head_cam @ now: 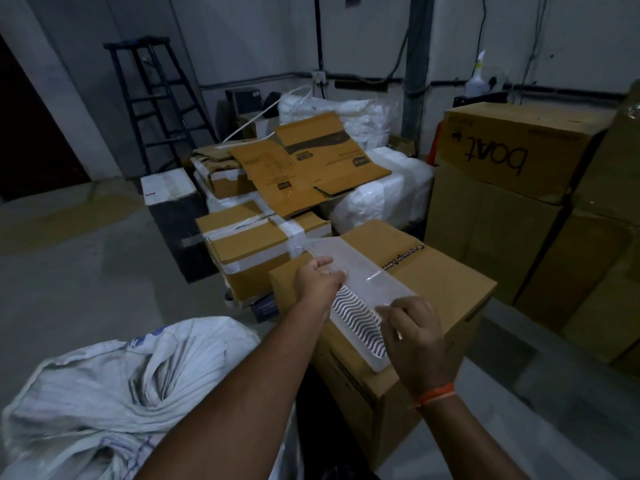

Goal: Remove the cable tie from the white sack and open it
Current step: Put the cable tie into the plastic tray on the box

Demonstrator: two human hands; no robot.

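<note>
The white woven sack (114, 386) lies crumpled on the floor at the lower left, its mouth gathered and folded; no cable tie shows on it. Both hands are away from it, over a cardboard box (408, 344) to its right. My left hand (318, 282) grips the left edge of a long clear plastic packet (360, 299) with a black-and-white wavy pattern inside. My right hand (414, 336) pinches the packet's near right edge. The packet rests on the box top.
Taped cardboard boxes (256, 244) and flattened cartons (308, 168) are piled behind. A tall stack of large boxes (512, 188) stands at the right. White wrapped bundles (384, 188) lie behind, and a dark stepladder (152, 98) leans at the back left. Bare concrete floor (76, 265) spreads left.
</note>
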